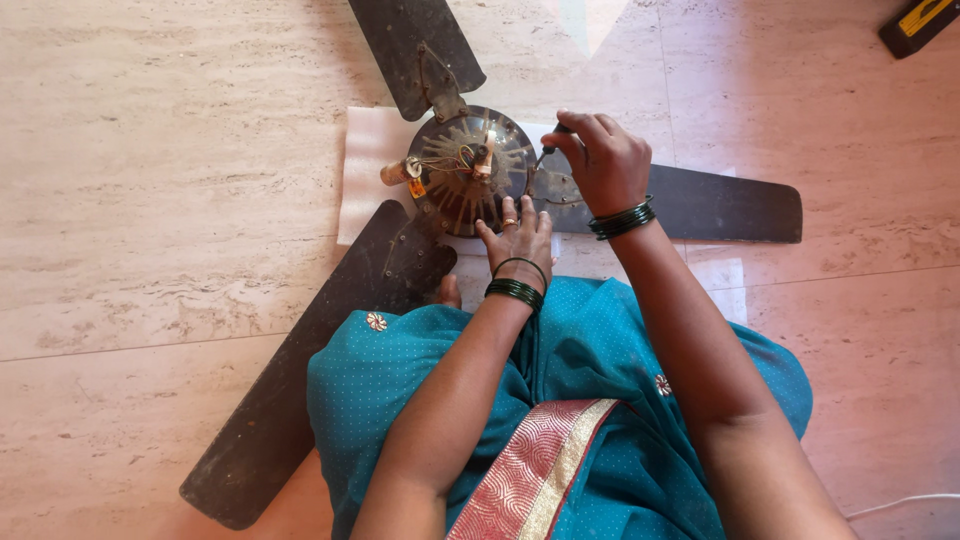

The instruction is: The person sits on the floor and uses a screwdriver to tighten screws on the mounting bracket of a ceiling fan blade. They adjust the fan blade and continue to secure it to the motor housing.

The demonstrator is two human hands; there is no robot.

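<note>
A dark ceiling fan lies on the floor in front of me, its round motor housing (pixel 468 170) facing up with wires and a shaft showing. My left hand (pixel 518 240) rests flat on the near rim of the housing, fingers spread. My right hand (pixel 603 160) is closed around a screwdriver (pixel 548 148), whose tip points down at the blade bracket on the housing's right side. Three dusty blades spread out: one to the far side (pixel 412 45), one to the right (pixel 730 205), one toward my left knee (pixel 300 380).
A white foam sheet (pixel 368 160) lies under the motor on the pale stone floor. A black and yellow tool (pixel 918 22) sits at the top right corner. A white cable (pixel 905 503) runs along the bottom right. My teal-clad lap fills the bottom centre.
</note>
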